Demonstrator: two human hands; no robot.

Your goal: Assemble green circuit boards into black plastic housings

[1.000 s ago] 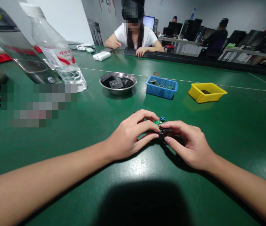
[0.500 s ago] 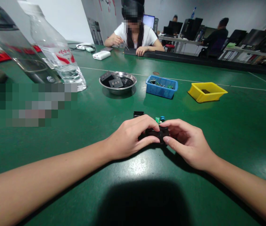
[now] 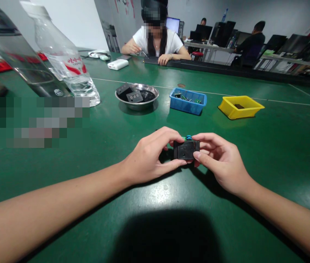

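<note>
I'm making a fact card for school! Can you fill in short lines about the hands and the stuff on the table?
Left hand: grips the black case
Right hand: holds the case's right edge
Peeking above the case: green and blue parts, mostly hidden
Metal bowl: dark plastic pieces
Blue tray: small electronic parts
Yellow tray: something dark, unclear what
Table: green

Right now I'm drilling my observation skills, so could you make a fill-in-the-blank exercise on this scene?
1. The left hand and right hand both hold a plastic case coloured ____.
2. The middle bin, between the steel bowl and the yellow bin, is ____.
3. The tabletop is ____.
Missing words: black; blue; green.
</note>
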